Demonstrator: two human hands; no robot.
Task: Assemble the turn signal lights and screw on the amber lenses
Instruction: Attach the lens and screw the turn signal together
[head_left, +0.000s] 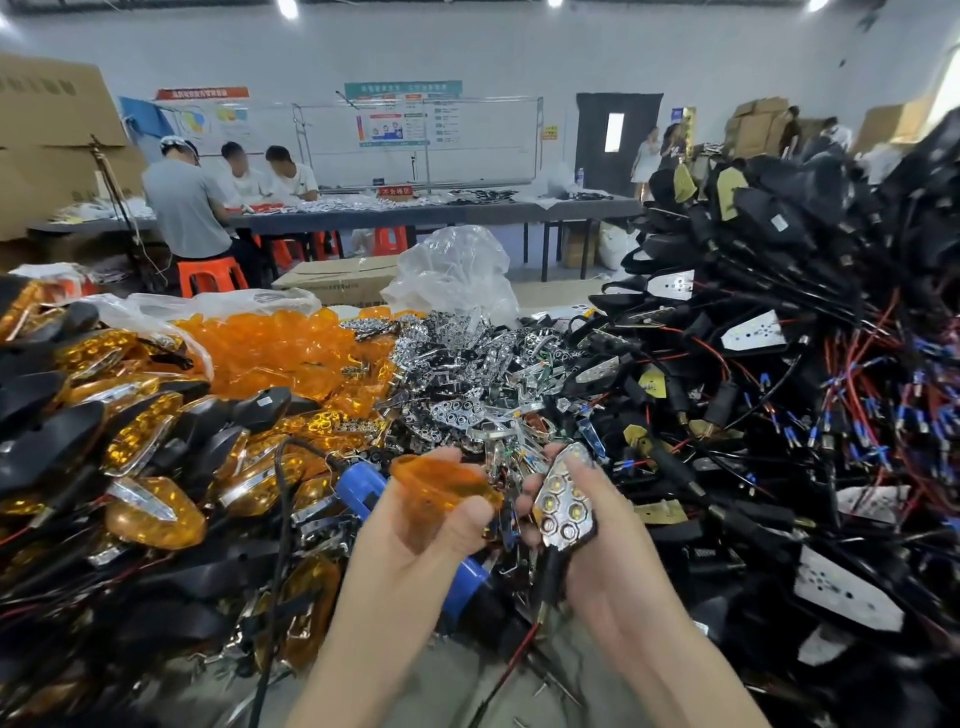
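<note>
Two hands are working here: the left hand (415, 543) is holding one lens (441, 486), the right hand (615, 551) is pinching one housing (563, 506). One screwdriver (363, 486) is lying under the left grip. Around the grips, four heaps are running past counting — loose lenses (280, 343), reflectors (457, 364), wired housings (779, 374), finished lights (130, 441). Three people (187, 202) are sitting at one far table (467, 212).

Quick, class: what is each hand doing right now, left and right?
Left hand: fingers hold an amber lens.
Right hand: fingers hold a turn signal light body, chrome reflector facing up.
</note>
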